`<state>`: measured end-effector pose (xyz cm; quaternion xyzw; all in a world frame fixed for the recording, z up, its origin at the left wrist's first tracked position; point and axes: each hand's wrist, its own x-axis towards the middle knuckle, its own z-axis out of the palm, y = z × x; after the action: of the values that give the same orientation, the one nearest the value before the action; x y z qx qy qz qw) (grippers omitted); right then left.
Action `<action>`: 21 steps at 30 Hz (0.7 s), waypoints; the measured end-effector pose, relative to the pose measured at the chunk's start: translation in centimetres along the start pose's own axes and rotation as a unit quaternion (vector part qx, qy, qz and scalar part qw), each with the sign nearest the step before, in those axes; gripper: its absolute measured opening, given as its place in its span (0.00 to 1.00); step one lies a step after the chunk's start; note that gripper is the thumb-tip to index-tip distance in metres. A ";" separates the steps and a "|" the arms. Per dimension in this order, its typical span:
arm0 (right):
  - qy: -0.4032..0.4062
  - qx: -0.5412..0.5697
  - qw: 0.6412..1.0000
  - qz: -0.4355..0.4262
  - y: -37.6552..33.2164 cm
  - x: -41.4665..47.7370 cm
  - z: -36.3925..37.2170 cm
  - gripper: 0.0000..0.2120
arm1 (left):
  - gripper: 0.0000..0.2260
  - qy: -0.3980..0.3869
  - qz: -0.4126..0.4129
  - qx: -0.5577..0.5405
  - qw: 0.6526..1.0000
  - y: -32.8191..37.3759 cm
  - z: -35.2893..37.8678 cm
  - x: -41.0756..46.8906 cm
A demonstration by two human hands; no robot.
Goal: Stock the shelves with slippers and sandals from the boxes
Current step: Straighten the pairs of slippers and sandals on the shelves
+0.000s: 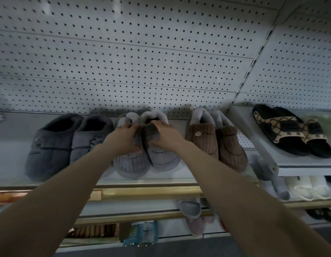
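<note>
While both hands are on them, the grey ribbed slippers [140, 162] sit on the shelf [10, 156] with toes toward its front lip, between a dark grey pair [55, 145] and a brown pair [216, 145]. The left hand [123, 138] has its fingers curled over the upper of the left slipper. The right hand [164, 134] grips the right slipper, fingertips hooked at the fleecy collar. The two slippers are pressed side by side, the right one seeming to ride slightly over the left. This looks like the squaring-up of a pair just set down. The toes lie near the front lip, so a tug forward could tip the pair off onto the lower shelves. The neighbours stand close on either side, so a sideways shove would likely knock the brown pair askew or crowd the dark grey one. The soft uppers give under a grip, so letting go while they overlap may leave the right slipper tilted on its mate. The patterned sandals [290, 134] on the next bay are well apart and at no risk.
</note>
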<state>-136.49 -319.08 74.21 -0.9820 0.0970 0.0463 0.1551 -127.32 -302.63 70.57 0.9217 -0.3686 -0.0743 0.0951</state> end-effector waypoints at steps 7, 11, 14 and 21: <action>-0.008 -0.025 1.000 0.007 -0.1 0.9 0.8 0.30 | 0.50 -0.024 0.037 -0.016 0.999 0.3 -0.1 0.5; -0.003 0.006 1.000 -0.016 0.4 0.9 0.7 0.32 | 0.50 -0.022 0.054 -0.023 0.998 0.2 0.0 0.8; -0.012 0.006 1.000 -0.019 1.0 1.2 0.7 0.33 | 0.50 -0.018 0.047 -0.018 0.999 0.2 -0.2 0.8; -0.016 0.004 0.999 0.027 1.7 2.1 0.4 0.41 | 0.47 0.002 0.025 -0.033 0.999 0.8 -0.3 0.8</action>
<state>-134.84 -320.95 73.09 -0.9775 0.1215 0.0655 0.1595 -127.20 -303.74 71.01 0.9088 -0.3884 -0.0821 0.1283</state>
